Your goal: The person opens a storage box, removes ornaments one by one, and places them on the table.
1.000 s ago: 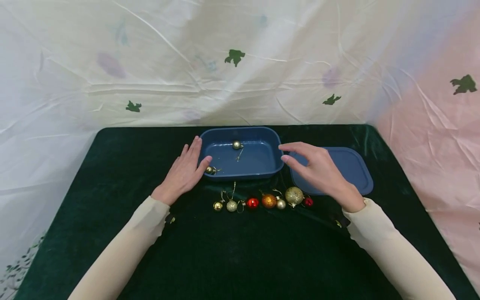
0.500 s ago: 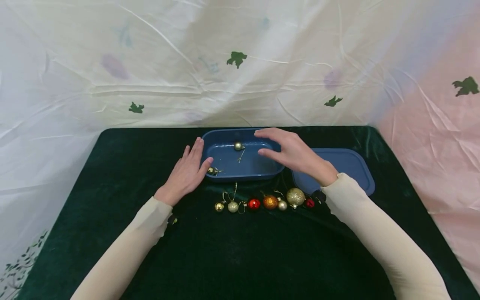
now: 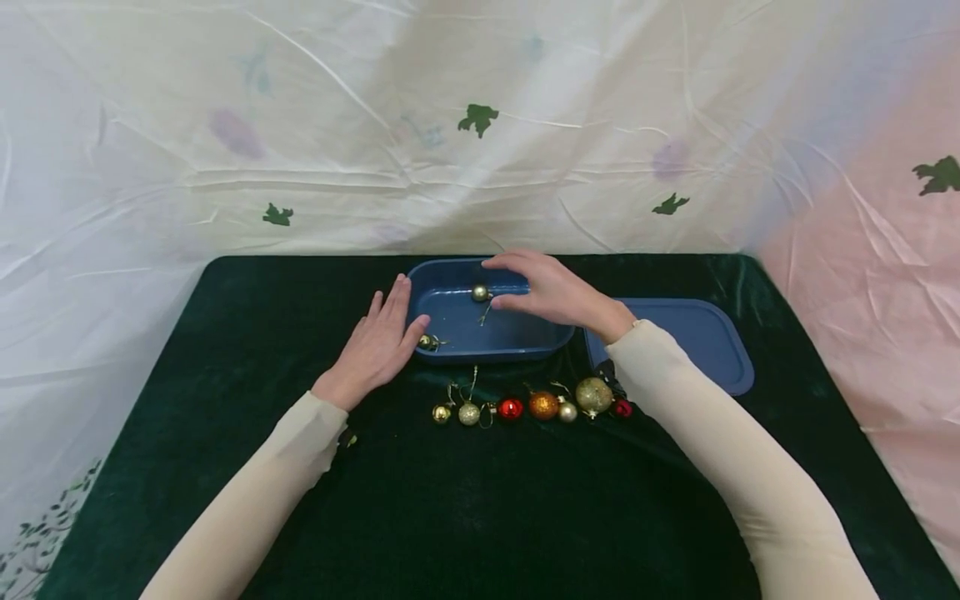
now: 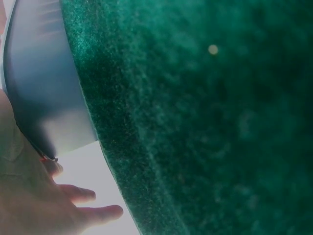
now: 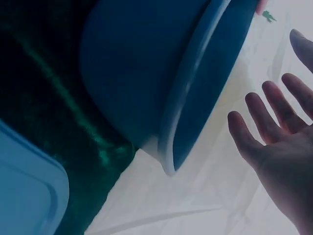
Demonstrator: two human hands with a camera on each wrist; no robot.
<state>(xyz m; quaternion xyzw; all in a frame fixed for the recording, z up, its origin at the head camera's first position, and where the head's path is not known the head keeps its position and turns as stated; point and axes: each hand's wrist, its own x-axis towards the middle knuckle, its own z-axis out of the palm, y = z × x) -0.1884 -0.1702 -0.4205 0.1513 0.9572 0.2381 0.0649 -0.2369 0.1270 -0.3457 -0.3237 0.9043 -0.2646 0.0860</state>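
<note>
A blue rectangular container [image 3: 510, 342] stands at the far side of the table. My left hand [image 3: 375, 342] rests against its left end, fingers straight, thumb over the rim. Over the container's right half hovers my right hand [image 3: 551, 292], its fingers and thumb spread apart with nothing between them. In the right wrist view that hand [image 5: 281, 137] is above the rim, fingers extended. A small gold Christmas bauble [image 3: 480, 292] lies inside, just left of my right fingertips. Another gold bauble [image 3: 426, 342] sits in the front left corner, partly hidden by my left thumb.
A row of baubles lies in front of the container, including a red bauble [image 3: 511, 408], an orange bauble [image 3: 543, 406] and a large glittery gold bauble [image 3: 594, 395]. The blue lid [image 3: 697, 342] lies flat to the right, beneath my right forearm. A pale curtain [image 3: 360, 167] hangs behind.
My right hand has moved left from beside the container's right end to over its interior, close to the gold bauble. My left hand stays at the left end.
</note>
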